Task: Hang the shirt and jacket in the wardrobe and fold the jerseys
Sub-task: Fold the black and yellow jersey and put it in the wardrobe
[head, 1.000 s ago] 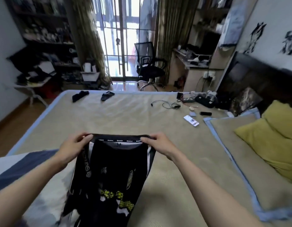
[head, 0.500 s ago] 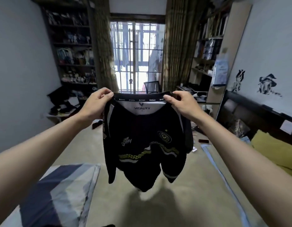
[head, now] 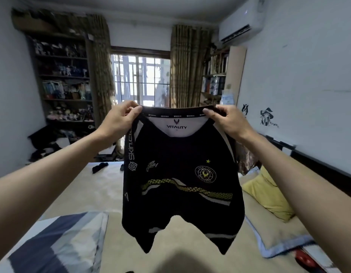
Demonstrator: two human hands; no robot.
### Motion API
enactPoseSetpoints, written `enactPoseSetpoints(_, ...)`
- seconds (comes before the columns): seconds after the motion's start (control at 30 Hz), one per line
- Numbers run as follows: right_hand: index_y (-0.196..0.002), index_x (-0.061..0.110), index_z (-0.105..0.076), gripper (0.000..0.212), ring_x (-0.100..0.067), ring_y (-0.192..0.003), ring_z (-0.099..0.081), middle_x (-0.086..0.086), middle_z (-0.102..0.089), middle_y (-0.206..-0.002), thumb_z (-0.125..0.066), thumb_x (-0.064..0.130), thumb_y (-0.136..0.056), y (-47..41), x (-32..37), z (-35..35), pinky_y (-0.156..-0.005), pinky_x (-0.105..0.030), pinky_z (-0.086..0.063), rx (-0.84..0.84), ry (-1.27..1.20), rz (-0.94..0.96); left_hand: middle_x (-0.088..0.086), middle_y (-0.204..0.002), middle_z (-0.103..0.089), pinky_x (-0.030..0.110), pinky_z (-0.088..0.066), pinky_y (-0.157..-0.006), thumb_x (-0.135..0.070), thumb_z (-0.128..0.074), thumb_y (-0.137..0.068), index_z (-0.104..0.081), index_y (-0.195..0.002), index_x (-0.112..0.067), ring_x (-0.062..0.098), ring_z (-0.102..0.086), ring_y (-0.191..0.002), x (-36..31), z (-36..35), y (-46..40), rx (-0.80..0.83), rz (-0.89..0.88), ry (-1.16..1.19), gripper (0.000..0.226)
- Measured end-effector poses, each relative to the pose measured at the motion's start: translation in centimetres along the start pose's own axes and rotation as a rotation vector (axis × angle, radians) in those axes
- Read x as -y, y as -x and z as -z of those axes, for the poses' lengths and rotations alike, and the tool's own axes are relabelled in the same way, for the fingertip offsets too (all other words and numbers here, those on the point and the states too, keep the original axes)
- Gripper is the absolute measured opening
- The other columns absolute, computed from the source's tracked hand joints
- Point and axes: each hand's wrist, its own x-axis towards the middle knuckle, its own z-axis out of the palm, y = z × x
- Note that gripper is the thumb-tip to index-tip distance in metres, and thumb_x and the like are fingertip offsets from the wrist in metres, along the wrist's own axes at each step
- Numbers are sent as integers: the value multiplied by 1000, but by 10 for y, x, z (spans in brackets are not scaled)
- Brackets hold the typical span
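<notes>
A black jersey (head: 178, 164) with a white neck panel, a yellow band and a round crest hangs in the air in front of me, above the bed (head: 88, 192). My left hand (head: 119, 121) pinches its collar at the left shoulder. My right hand (head: 226, 121) pinches the collar at the right shoulder. The body and both sleeves dangle free, clear of the mattress. No wardrobe, shirt or jacket is in view.
A blue, grey and white pillow (head: 58, 239) lies at the near left of the bed. A yellow pillow (head: 269, 192) and a blue-edged mat (head: 273, 235) lie at the right. Small dark items (head: 99, 166) rest at the bed's far end. Shelves (head: 62, 85) and a barred window (head: 141, 81) stand behind.
Both hands have lifted the jersey off the bed to chest height, and it now hangs open facing me. My view has tilted up toward the window.
</notes>
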Motion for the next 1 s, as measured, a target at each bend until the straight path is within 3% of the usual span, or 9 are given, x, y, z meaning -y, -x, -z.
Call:
enactPoseSetpoints(0.1,-61,12,-63,48,0,-42,-45,16,-50,-42,-67,47,-93,31,24,21,-43,-9,-29,18,-41,-42,1,-82,-67,21,-47,-67,-28,-53,-103,-64,-95,-13,2,-59,-70,-21,19,25,82,-78,-57,20)
enactPoseSetpoints(0.2,-62,-4,-63,59,5,-41,-48,13,-46,-43,-69,47,-92,58,35,34,-46,-4,-32,42,-54,-91,8,-88,-72,29,-51,-68,-31,-52,-102,-62,-101,-10,4,-63,-71,-35,32,48,144,-143,-122,24)
enactPoseSetpoints(0.33,-74,2,-74,68,-17,-58,-49,-9,-55,-65,-70,70,-77,99,44,35,-61,-27,-35,181,-96,-204,3,-90,-76,38,-58,-71,-38,-52,-99,-63,-99,-22,8,-70,-74,-43,35,82,237,-157,-185,19)
enactPoseSetpoints(0.43,-83,3,-75,75,-22,-67,-46,-9,-54,-73,-75,76,-68,133,42,28,-65,-33,-33,360,-128,-334,6,-85,-76,55,-57,-80,-44,-56,-95,-70,-97,-28,34,-70,-80,-34,37,115,448,-61,-139,22)
enactPoseSetpoints(0.6,-88,4,-70,20,-12,-68,-70,-1,-73,-75,-76,23,-88,196,29,17,-58,-17,-52,746,-372,-633,-9,-63,-59,18,-41,-57,-32,-60,-93,-74,-67,-28,4,-53,-61,-18,23,183,703,182,116,30)
enactPoseSetpoints(0.7,-102,3,-74,29,-19,-88,-74,-10,-77,-98,-84,18,-79,233,-1,3,-73,-23,-59,976,-515,-700,-1,-78,-72,17,-48,-64,-25,-69,-89,-80,-85,-16,9,-66,-72,14,9,223,840,382,261,14)
enactPoseSetpoints(0.77,-87,15,-81,12,-10,-79,-74,0,-78,-88,-76,5,-83,257,-26,-8,-70,-18,-57,1087,-595,-698,2,-88,-74,24,-48,-74,-37,-80,-84,-79,-95,-14,14,-67,-83,36,-6,243,957,469,284,26)
enactPoseSetpoints(0.87,-75,24,-80,42,-2,-73,-70,10,-75,-77,-62,-11,-91,277,-60,-36,-69,-14,-52,1170,-653,-777,0,-86,-71,30,-43,-75,-49,-85,-72,-78,-96,-14,15,-63,-82,74,-38,258,1079,584,237,42)
enactPoseSetpoints(1.0,-97,11,-79,10,-16,-94,-74,-4,-78,-101,-72,7,-91,285,-140,-100,-82,-23,-55,1069,-557,-844,-1,-73,-52,32,-31,-69,-65,-81,-69,-68,-88,-3,13,-50,-70,146,-103,250,1004,703,135,66)
